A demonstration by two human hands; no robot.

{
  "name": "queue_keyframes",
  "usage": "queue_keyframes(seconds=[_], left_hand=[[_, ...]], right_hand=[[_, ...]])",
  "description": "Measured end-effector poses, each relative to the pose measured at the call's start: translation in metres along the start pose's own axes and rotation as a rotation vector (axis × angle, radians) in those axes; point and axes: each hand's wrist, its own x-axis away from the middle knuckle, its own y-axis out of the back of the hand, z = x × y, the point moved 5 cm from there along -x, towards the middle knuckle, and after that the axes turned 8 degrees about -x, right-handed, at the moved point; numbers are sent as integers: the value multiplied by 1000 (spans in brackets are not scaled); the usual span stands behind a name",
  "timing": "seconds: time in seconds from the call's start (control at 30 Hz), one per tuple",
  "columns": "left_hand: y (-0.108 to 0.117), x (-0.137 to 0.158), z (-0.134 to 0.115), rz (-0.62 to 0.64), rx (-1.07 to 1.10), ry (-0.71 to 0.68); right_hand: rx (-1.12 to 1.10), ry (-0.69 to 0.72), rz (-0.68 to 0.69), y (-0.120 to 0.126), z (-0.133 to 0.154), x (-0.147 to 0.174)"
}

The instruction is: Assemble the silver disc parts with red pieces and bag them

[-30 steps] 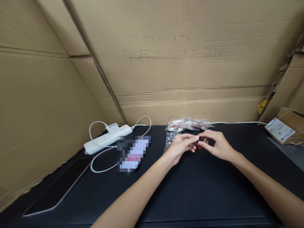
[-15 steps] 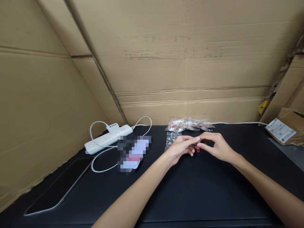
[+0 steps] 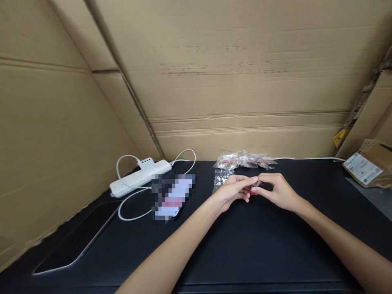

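My left hand point(image 3: 234, 190) and my right hand point(image 3: 278, 191) meet above the black table, fingertips pinched around one small dark object with a red part point(image 3: 252, 192). Most of it is hidden by my fingers, and its kind I cannot make out. Just beyond and left of my left hand lies a clear plastic bag point(image 3: 221, 178). Behind it, several small clear packets point(image 3: 228, 160) with pale and red contents form a row along the cardboard wall.
On the left are a white power strip point(image 3: 141, 178) with white cables, a partly blurred phone point(image 3: 176, 198) and a dark flat panel point(image 3: 79, 241). A torn brown package point(image 3: 369, 163) with a white label sits at the right. Cardboard point(image 3: 239, 94) walls enclose the black table point(image 3: 260, 253).
The red loop that hung below my fingers now shows only as a small red bit, with more of the dark part visible between my fingertips. My hands have barely shifted.
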Motion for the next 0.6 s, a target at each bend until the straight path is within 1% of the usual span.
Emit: queue_keyframes(seconds=[0.07,0.23,0.43,0.6], left_hand=[[0,-1,0,13,15,-5],[1,-1,-2,1,55,4],[-2,0,-3,18,62,12],[-2,0,2,35,98,30]], right_hand=[[-32,-20,-14,0,-2,0],[-202,-51,-32,1,-9,0],[-168,-66,-43,3,-13,0],[-143,-66,-43,1,-12,1]])
